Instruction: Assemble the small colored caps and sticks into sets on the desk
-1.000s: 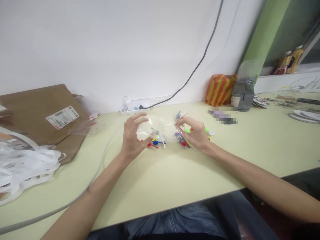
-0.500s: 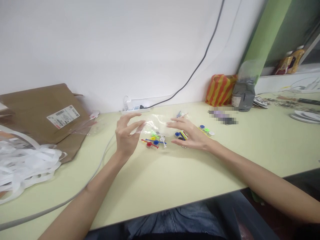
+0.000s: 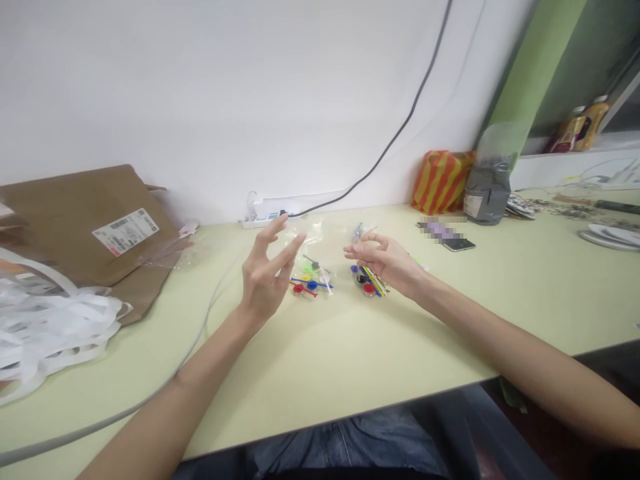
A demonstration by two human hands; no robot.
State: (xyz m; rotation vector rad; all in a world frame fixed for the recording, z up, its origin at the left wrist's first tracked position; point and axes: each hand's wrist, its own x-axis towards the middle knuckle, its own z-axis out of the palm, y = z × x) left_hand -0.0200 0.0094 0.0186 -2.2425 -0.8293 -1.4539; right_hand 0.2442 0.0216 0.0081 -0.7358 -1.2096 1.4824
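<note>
A clear, crinkled plastic bag (image 3: 315, 232) shows behind and between my hands; its outline is hard to make out. My left hand (image 3: 267, 277) is raised at its left, fingers apart and nothing visibly gripped. The fingers of my right hand (image 3: 385, 260) are pinched together at the bag's right side, seemingly on its edge. Below them on the table lie small plastic spinners with arrow pointers: one group with a blue spinner (image 3: 312, 285) and a red spinner (image 3: 299, 289), another with a second red spinner (image 3: 369, 289) beside several coloured arrows (image 3: 376, 280).
Brown packaging (image 3: 75, 227) and a heap of white strips (image 3: 60, 327) lie left. A power strip (image 3: 260, 217) with a black cable (image 3: 385, 150) sits by the wall. A phone (image 3: 459, 245), striped bag (image 3: 440, 180) and grey bag (image 3: 487, 190) stand or lie at right.
My left hand has moved slightly right and its fingers have spread off the bag. My right fingers have closed together, and the bag sits a little farther back.
</note>
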